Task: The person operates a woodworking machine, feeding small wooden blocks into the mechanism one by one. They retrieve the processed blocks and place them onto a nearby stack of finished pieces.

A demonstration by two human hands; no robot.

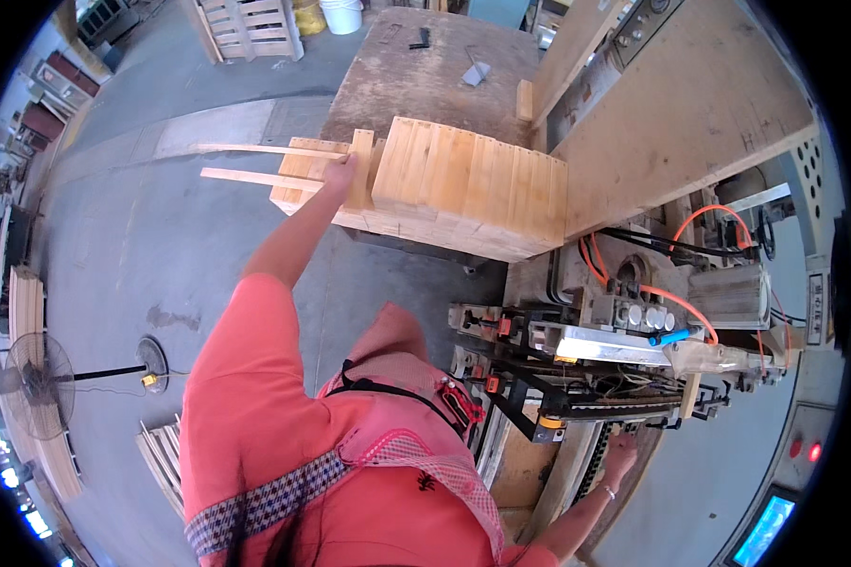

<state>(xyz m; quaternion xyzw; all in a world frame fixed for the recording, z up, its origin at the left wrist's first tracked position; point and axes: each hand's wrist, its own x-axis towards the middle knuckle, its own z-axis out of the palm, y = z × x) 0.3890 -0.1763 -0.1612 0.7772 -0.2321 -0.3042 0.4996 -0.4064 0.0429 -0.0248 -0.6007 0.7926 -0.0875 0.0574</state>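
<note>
My left hand (338,173) reaches far forward and grips an upright pale wooden block (361,163) at the left end of a row of stacked wooden blocks (473,189). Two thin wooden slats (255,163) stick out to the left beside that hand. My right hand (619,454) is low on the right, resting against the dark lower part of a machine (577,378). Its fingers are partly hidden. My coral sleeve and shoulder fill the lower middle of the view.
The machine carries orange hoses (700,215) and a large slanted wooden board (690,113). A worn table (425,76) stands behind the blocks. On the concrete floor are a standing fan (38,383) and a bundle of slats (165,454). A wooden pallet (251,28) is far back.
</note>
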